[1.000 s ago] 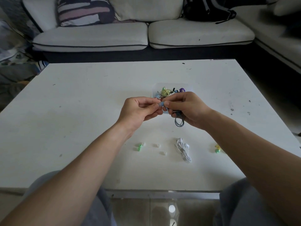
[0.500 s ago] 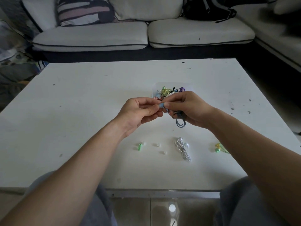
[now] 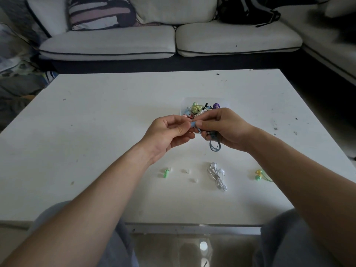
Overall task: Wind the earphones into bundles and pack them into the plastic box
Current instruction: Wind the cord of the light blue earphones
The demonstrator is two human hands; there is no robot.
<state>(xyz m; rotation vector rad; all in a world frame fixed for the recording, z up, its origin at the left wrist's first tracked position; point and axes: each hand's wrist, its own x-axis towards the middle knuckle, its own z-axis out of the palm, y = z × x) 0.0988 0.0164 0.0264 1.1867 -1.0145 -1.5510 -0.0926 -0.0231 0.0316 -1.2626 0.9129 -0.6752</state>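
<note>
barely anything shifts from a second ago: both hands hold the same spot above the surface, and the right forearm eases aside just enough to show more of the thin green cable by its wrist.

at the back the pale sofa (image 3: 134, 45) runs across the frame, a striped cushion (image 3: 100, 14) on its left end and a black backpack (image 3: 246, 10) on its right. the white surface (image 3: 96, 122) fills the middle, speckled with small dark marks.

left hand (image 3: 167, 132) and right hand (image 3: 225, 128) meet fingertip to fingertip above the surface. the right hand has its lower fingers curled round the blue earphones (image 3: 214, 146), whose wound loop dangles beneath the palm, while its thumb and forefinger pinch the blue earbud (image 3: 193, 124). the left hand pinches the other end of that bud, remaining fingers loosely curled.

just behind the hands sits the clear plastic box (image 3: 185, 105), partly hidden by them, with a tangle of yellow, black, purple and red bundles inside.

nearer the person, white earphones (image 3: 216, 174) lie loosely coiled on the surface. right of them, beside the right forearm, lie yellow-green earphones (image 3: 258, 175). left of the white set are two white ear tips (image 3: 187, 171), then a single green earbud (image 3: 165, 172).
</note>
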